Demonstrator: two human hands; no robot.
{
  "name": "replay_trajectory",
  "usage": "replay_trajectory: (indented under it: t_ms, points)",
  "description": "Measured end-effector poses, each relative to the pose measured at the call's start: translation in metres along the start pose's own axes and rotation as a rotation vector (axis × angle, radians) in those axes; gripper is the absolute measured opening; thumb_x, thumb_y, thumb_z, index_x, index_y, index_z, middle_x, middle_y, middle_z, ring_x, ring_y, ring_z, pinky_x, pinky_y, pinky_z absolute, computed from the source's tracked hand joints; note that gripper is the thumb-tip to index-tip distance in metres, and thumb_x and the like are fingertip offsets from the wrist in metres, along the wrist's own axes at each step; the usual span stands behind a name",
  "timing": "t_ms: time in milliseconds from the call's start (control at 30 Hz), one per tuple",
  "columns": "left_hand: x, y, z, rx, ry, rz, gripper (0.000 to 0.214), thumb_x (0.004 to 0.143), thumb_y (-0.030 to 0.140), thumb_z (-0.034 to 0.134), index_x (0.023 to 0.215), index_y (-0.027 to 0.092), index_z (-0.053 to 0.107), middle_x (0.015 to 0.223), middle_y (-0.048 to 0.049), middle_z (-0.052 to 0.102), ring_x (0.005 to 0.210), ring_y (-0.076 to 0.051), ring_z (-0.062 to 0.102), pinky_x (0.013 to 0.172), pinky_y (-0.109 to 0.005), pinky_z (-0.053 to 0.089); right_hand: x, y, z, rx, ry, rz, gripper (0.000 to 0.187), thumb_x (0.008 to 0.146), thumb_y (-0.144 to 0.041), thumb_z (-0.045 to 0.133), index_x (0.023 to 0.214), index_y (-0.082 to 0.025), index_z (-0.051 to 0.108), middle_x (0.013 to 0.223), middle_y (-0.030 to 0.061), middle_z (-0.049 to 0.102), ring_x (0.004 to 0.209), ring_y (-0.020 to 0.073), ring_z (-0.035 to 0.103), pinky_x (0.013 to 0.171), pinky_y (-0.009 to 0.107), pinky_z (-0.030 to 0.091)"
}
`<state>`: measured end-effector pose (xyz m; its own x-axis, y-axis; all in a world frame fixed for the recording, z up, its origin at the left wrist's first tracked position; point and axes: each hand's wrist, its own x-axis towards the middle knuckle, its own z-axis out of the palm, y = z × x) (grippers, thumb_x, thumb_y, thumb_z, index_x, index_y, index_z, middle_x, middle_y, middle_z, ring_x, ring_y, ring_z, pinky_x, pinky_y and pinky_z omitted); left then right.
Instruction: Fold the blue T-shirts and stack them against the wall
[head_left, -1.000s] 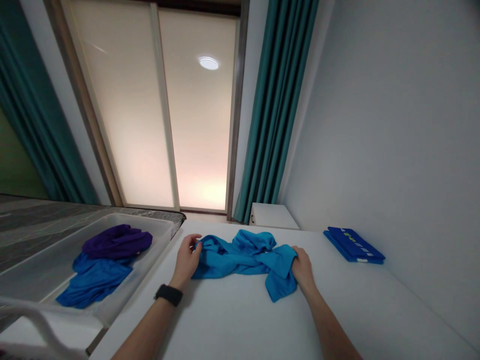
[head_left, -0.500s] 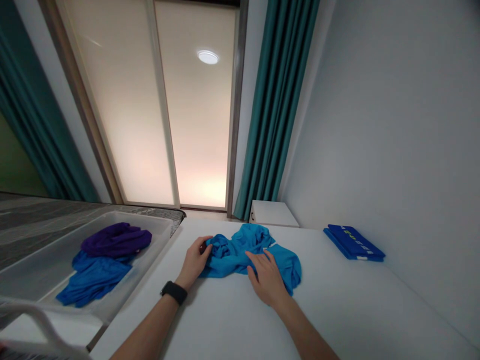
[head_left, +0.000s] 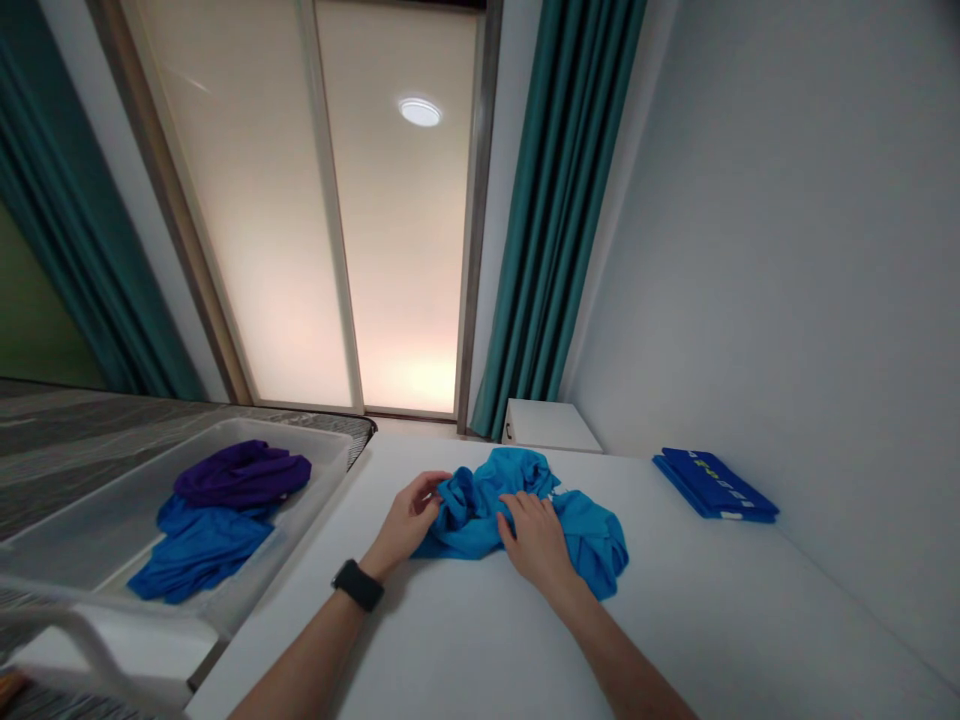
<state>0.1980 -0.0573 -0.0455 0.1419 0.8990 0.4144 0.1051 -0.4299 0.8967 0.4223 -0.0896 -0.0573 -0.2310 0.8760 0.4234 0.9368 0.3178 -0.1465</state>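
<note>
A crumpled bright-blue garment (head_left: pixel 469 525) lies bunched on the white table (head_left: pixel 465 650); its exact kind is hidden by the folds. At its left end, my left hand (head_left: pixel 411 515), with a dark watch on the wrist, has thumb and fingers closed on the cloth. My right hand (head_left: pixel 536 540) rests over the middle of the garment, fingers bent and close together, gripping the fabric. Part of the garment spreads out to the right of that hand.
A translucent plastic bin (head_left: pixel 322 480) at left holds a purple cloth (head_left: pixel 240 475) and a blue cloth (head_left: pixel 202 550). A folded dark-blue item (head_left: pixel 716 487) with printing lies by the wall at right. A white cabinet (head_left: pixel 551 425) stands beyond the table.
My right hand's fingers have drawn together on the cloth. Both hands and the garment appear slightly further right, and the view has shifted a little as well.
</note>
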Motion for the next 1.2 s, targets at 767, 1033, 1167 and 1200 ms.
replay_trajectory:
  t_ms: [767,1033,1167,1200]
  points:
    - [0.007,-0.017,-0.024,0.332,0.403,-0.024,0.028,0.084,0.047,0.054,0.085,0.020,0.061,0.069,-0.0003,0.061,0.065,-0.019,0.058,0.062,-0.028,0.045,0.067,0.019,-0.063,0.833,0.007,0.356,0.029,0.087,-0.050,0.047,0.078,-0.023,0.052,0.037,-0.0099,0.042,0.031,0.0143,0.047,0.034,0.022,0.031]
    - [0.006,-0.012,-0.029,0.374,0.430,-0.011,0.033,0.091,0.049,0.044,0.079,0.021,0.055,0.067,0.0012,0.056,0.065,-0.018,0.053,0.062,-0.027,0.040,0.064,0.035,-0.068,0.849,-0.136,0.303,0.021,0.085,-0.044,0.049,0.086,-0.023,0.054,0.040,-0.0092,0.049,0.034,0.0131,0.046,0.038,0.021,0.033]
    - [0.006,-0.001,-0.025,0.327,0.384,0.017,0.034,0.091,0.050,0.044,0.076,0.021,0.053,0.066,0.0017,0.054,0.066,-0.017,0.052,0.062,-0.026,0.041,0.059,0.044,-0.059,0.786,-0.045,0.306,0.015,0.086,-0.035,0.043,0.083,-0.024,0.051,0.045,-0.0085,0.049,0.043,0.0149,0.052,0.049,0.023,0.040]
    - [0.004,0.002,-0.023,0.316,0.349,0.027,0.034,0.092,0.050,0.044,0.075,0.021,0.053,0.065,0.0023,0.053,0.064,-0.017,0.051,0.059,-0.026,0.040,0.055,0.045,-0.055,0.756,-0.009,0.299,0.012,0.085,-0.032,0.041,0.083,-0.024,0.051,0.049,-0.0077,0.051,0.046,0.0152,0.054,0.052,0.024,0.042]
